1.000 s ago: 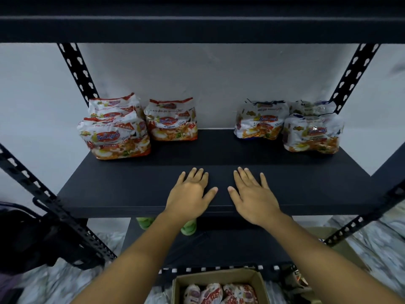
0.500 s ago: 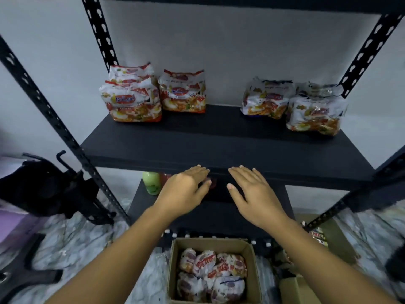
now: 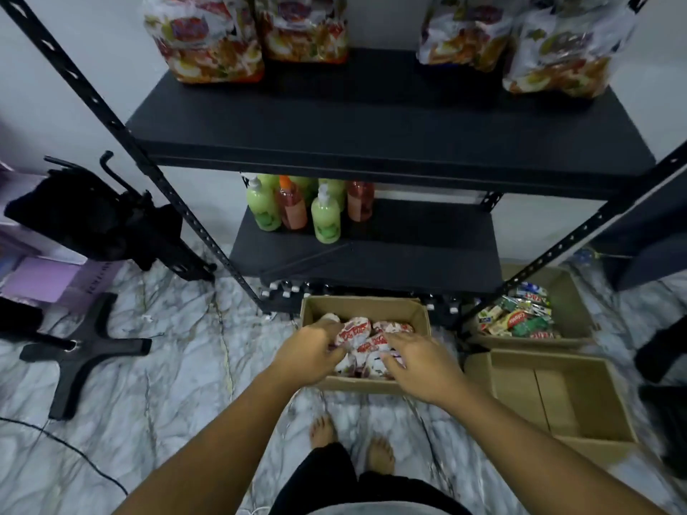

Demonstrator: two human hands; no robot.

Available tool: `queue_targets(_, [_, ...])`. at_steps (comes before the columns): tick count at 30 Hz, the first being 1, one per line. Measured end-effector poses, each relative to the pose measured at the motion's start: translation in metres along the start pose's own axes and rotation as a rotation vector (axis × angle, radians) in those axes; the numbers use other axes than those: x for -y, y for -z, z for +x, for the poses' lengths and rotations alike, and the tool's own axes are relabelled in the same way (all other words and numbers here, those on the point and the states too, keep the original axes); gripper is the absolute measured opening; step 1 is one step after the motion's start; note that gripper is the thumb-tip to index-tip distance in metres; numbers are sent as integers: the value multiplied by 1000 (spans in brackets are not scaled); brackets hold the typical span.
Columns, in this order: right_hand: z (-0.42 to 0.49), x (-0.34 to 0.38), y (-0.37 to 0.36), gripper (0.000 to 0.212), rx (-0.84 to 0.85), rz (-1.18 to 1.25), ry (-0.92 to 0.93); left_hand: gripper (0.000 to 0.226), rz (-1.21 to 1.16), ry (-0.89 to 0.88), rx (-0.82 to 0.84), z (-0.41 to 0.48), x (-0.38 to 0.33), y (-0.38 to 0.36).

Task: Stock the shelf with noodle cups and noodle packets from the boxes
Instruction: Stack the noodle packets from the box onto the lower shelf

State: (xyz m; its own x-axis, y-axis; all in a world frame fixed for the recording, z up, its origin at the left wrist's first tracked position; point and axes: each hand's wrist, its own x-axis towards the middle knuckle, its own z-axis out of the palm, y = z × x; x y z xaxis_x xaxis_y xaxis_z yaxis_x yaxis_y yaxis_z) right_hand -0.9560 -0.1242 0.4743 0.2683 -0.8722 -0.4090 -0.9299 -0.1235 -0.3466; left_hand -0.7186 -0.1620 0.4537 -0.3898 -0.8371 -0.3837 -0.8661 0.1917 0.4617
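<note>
An open cardboard box stands on the floor in front of the shelf and holds several white-and-red noodle packs. My left hand reaches into its left side, fingers bent against one pack; the fingertips are hidden. My right hand lies over the packs on the right with its fingers spread and touching them. The black middle shelf carries orange-and-white noodle packets at its back left and more noodle packets at its back right.
Green and red bottles stand on the lower shelf. At the right are a box of green packets and an empty box. A black cross-shaped stand base and a black bag lie left. My bare feet stand below the box.
My view has tipped down from the middle shelf to the floor. Both hands have dropped from the shelf's front edge into the box of noodle packs.
</note>
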Motion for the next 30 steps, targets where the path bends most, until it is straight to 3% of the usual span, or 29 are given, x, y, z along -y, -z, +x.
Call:
queue_targets(8, [3,-16,-59,67,234,76,-241,58,11,63,278,5,39,-49])
queue_targets(22, [76,-61,-138,66,233,139,-369,56,-29,59,326,85,92,-110])
queue_targets(27, [145,-125,-211,64,253,233,-408,49,-66,78,330,161,122,-181])
queue_targets(30, [193,-167,-270,66,263,251,-421,60,-46,42,328,214,149,-239])
